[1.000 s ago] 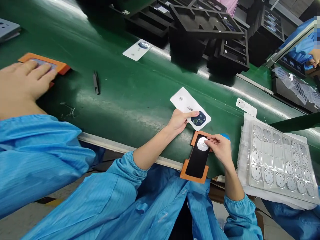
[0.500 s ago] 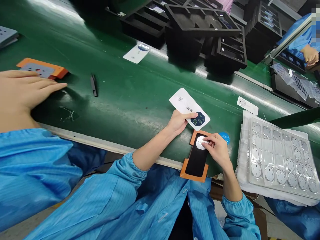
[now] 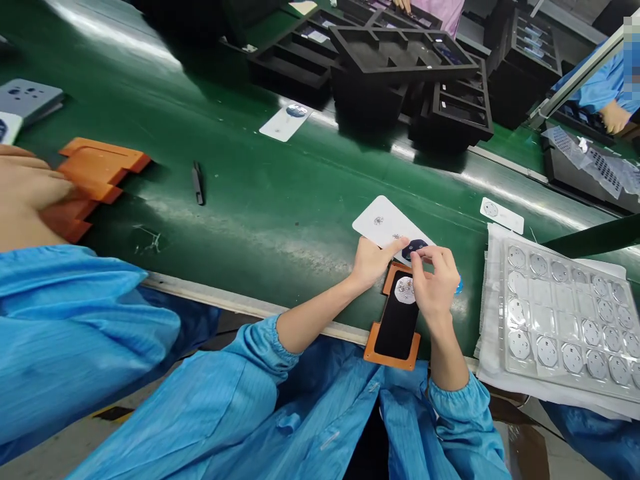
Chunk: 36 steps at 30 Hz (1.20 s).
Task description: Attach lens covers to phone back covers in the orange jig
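My left hand (image 3: 373, 261) grips a white phone back cover (image 3: 383, 220) by its lower edge, thumb on top near the dark round camera area (image 3: 414, 249). My right hand (image 3: 434, 280) is closed in a pinch at that camera area. What lies between its fingertips is hidden. Just below both hands, an orange fixture (image 3: 374, 357) carries a black phone-shaped slab (image 3: 397, 330). On the slab's upper end sits a white round disc (image 3: 404, 291) with small marks, partly beside my right hand. A bit of blue film (image 3: 459, 285) shows behind that hand.
A clear tray (image 3: 555, 313) of white discs stands at right on white sheets. Black compartment trays (image 3: 400, 57) are stacked at the back. Black tweezers (image 3: 198, 183) and another white cover (image 3: 285, 123) lie on the green bench. A co-worker's hand (image 3: 30, 193) is by an orange fixture (image 3: 103, 163).
My right hand has left the white disc on the slab and moved up to the back cover's camera area. The cover has come slightly lower over the fixture. The co-worker's hand moved left.
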Each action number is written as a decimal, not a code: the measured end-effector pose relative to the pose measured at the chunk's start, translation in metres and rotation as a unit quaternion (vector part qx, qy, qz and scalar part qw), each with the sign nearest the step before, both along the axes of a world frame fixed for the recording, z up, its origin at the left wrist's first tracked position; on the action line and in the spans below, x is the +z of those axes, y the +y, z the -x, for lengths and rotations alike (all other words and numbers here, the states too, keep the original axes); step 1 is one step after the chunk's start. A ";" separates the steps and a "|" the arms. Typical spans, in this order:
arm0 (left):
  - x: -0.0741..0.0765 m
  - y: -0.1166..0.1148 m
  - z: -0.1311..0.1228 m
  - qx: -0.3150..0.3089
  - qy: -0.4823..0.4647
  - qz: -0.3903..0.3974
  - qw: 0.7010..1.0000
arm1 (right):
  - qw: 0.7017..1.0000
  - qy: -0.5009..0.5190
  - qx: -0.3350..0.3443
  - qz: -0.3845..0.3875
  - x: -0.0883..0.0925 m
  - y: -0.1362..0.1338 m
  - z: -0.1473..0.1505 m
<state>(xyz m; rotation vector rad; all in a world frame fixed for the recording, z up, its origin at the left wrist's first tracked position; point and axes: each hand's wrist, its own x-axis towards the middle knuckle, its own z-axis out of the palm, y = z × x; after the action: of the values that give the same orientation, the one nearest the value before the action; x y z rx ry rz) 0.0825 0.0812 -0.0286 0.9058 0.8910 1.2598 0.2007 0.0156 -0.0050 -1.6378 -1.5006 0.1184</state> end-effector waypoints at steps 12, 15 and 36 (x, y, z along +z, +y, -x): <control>-0.008 -0.016 0.001 -0.064 0.096 -0.109 0.987 | 0.999 0.038 -0.025 -0.009 -0.007 0.007 -0.005; -0.010 -0.016 0.002 -0.055 0.123 -0.142 0.981 | 0.999 0.047 -0.020 -0.011 -0.008 0.007 -0.006; -0.024 0.008 -0.003 0.015 0.053 -0.086 0.995 | 0.989 0.039 -0.135 0.054 0.009 -0.002 -0.039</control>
<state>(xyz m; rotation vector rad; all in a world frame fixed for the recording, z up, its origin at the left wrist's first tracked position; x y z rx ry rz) 0.0859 0.0888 -0.0523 1.1070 0.8931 1.3396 0.2398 0.0138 0.0037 -1.8855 -1.2201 0.1152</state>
